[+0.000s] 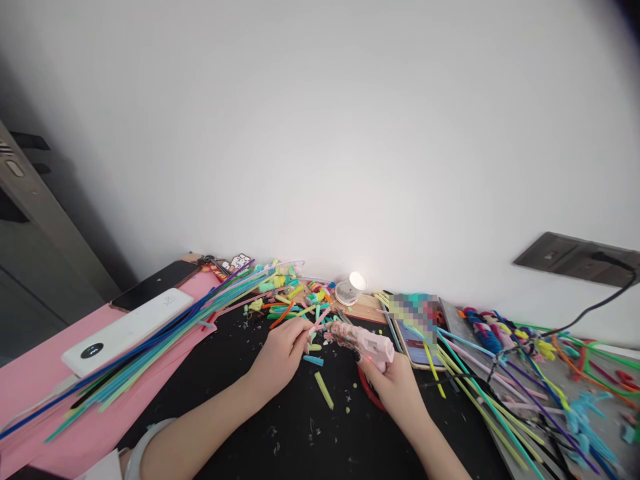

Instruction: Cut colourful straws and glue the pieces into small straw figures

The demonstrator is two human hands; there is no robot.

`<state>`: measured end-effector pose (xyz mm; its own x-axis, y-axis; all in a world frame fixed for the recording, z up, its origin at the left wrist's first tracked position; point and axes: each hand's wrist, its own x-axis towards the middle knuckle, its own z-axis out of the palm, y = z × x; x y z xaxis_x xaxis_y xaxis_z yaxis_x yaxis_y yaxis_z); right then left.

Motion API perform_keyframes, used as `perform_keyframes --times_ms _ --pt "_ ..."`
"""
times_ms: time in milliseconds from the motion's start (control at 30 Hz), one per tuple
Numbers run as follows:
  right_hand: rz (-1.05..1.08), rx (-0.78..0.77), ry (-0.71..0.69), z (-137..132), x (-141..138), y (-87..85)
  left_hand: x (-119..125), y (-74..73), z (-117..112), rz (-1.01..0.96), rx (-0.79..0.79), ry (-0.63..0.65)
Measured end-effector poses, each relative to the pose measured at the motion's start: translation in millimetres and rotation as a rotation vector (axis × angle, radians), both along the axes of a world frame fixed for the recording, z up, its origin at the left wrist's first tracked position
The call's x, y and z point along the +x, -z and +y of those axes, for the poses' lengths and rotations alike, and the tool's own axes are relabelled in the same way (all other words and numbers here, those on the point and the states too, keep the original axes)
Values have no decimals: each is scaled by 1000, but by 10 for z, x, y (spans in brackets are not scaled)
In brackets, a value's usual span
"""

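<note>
My right hand (395, 387) is wrapped round the handle of a pink glue gun (373, 345), whose stained nozzle end points left. My left hand (280, 350) is closed in a pinch on a short pink pipe cleaner (321, 318), right beside the nozzle. From this angle I cannot tell if the two touch. Below the fingers, a yellow-green pipe cleaner piece (324, 391) and a blue piece (313, 361) lie on the black mat (280, 440). Behind the hands is a pile of colourful cut pieces (290, 310).
A small lit lamp (351, 288) stands by the wall. On the left are a pipe cleaner bundle (165, 350), a white power bank (127, 331) and a black phone (155, 285) over pink sheeting (30, 400). Rightward, another phone (420, 350) and a dark cable (595, 310) lie among loose pipe cleaners.
</note>
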<state>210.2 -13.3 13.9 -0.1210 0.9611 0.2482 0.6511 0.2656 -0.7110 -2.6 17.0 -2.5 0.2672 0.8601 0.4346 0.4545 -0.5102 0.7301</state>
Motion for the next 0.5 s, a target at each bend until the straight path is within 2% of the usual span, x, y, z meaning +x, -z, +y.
perform_keyframes --times_ms 500 --pt "-59 -1 60 24 29 48 -7 3 15 -4 -4 6"
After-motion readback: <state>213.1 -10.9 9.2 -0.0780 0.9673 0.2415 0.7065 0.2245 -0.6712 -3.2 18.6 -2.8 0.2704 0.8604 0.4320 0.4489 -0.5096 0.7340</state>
